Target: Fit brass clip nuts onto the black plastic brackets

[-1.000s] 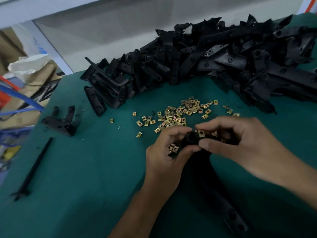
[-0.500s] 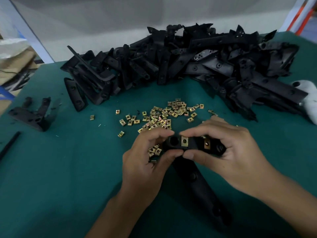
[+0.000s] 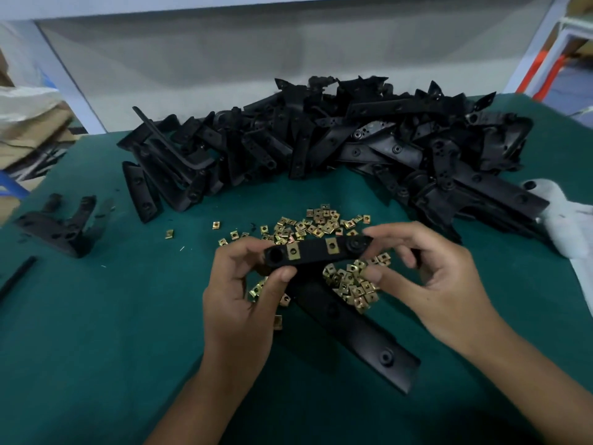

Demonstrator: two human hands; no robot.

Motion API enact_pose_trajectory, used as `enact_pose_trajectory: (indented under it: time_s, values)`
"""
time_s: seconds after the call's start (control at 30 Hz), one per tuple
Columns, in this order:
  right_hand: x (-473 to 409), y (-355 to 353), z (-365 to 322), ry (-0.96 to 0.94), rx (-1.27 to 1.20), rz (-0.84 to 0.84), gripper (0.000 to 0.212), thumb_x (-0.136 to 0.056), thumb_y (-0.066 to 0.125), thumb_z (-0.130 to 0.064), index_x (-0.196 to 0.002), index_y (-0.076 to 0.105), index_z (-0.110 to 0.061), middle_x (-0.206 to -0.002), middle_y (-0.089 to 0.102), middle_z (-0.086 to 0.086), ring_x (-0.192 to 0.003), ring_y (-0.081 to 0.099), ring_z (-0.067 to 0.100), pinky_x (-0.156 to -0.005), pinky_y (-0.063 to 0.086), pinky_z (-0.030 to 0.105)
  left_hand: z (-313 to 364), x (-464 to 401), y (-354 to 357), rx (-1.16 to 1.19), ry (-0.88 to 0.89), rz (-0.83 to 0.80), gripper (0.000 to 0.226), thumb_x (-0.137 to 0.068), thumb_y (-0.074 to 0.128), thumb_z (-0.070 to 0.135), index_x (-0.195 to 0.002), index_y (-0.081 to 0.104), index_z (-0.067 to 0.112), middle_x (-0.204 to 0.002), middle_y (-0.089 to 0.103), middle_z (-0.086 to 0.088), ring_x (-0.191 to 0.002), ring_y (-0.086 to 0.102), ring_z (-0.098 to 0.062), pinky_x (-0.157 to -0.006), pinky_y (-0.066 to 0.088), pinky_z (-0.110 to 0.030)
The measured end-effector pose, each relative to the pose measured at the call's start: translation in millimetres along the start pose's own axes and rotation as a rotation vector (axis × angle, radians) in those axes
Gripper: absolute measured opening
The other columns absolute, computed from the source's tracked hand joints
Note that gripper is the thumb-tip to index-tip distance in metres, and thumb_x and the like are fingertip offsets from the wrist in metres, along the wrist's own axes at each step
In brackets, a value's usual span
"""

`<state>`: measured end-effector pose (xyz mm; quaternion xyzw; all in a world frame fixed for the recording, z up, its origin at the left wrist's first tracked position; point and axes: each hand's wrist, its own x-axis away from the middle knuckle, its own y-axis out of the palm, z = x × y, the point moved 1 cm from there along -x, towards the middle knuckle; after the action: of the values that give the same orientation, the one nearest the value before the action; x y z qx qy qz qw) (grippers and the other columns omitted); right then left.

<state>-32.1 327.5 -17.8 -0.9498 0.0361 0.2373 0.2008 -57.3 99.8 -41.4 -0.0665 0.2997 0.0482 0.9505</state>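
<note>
My left hand (image 3: 237,303) grips the left end of an L-shaped black bracket (image 3: 313,253) between thumb and fingers, just above the green table. Two brass clip nuts (image 3: 293,252) sit on the bracket's short arm, and its long arm slants down to the right. My right hand (image 3: 442,290) is loosely curled beside it. Its index fingertip touches the bracket's right end and its thumb hangs apart below. Loose brass clip nuts (image 3: 321,220) lie scattered under and behind both hands.
A big heap of black brackets (image 3: 353,139) fills the back of the green table (image 3: 96,348). One separate bracket (image 3: 61,226) and a thin black rod (image 3: 16,277) lie at the left. A white cloth item (image 3: 564,226) lies at the right edge, and cardboard (image 3: 29,130) is stacked beyond the left edge.
The bracket's short arm has been turned level and now shows both fitted nuts. My right hand's thumb has come off the bracket, leaving only the index fingertip on it.
</note>
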Motion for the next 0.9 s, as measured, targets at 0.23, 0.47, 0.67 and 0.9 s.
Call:
enact_pose_trajectory:
  time_s: [0.23, 0.47, 0.67, 0.9]
  values:
    - [-5, -10, -10, -0.084, 0.088, 0.098, 0.017, -0.084, 0.076, -0.038, -0.1, 0.071, -0.04, -0.078, 0.059, -0.02, -0.068, 0.041, 0.011, -0.065, 0.035, 0.014, 6, -1, 2, -0.025, 0.039, 0.001, 0.031, -0.084, 0.072, 0.034, -0.108, 0.059, 0.05, -0.103, 0.067, 0.025, -0.1, 0.064, -0.001, -0.09, 0.048, -0.013]
    - [13, -64, -52, -0.153, 0.18, 0.197, 0.017, -0.082, 0.076, -0.036, -0.097, 0.07, -0.042, -0.079, 0.062, -0.026, -0.068, 0.043, 0.009, -0.066, 0.034, 0.012, 62, -14, 18, -0.117, 0.213, -0.067, 0.026, -0.082, 0.077, 0.04, -0.102, 0.061, 0.039, -0.124, 0.065, 0.017, -0.119, 0.062, -0.019, -0.102, 0.043, -0.029]
    - [98, -168, -86, -0.046, 0.364, 0.36, 0.015, -0.083, 0.076, -0.031, -0.095, 0.073, -0.041, -0.078, 0.064, -0.025, -0.066, 0.039, 0.011, -0.067, 0.033, 0.014, 124, 13, 106, -0.074, 0.368, -0.3, 0.027, -0.079, 0.075, 0.048, -0.099, 0.062, 0.036, -0.125, 0.057, 0.025, -0.119, 0.051, 0.0, -0.103, 0.036, -0.019]
    - [262, -272, -136, 0.255, 0.685, 0.598, 0.013, -0.083, 0.075, -0.033, -0.094, 0.069, -0.036, -0.081, 0.065, -0.025, -0.066, 0.05, 0.001, -0.067, 0.037, 0.01, 190, 109, 243, 0.235, 0.387, -0.652, 0.029, -0.072, 0.08, 0.052, -0.084, 0.069, 0.027, -0.111, 0.066, 0.021, -0.108, 0.056, -0.002, -0.096, 0.043, -0.035]
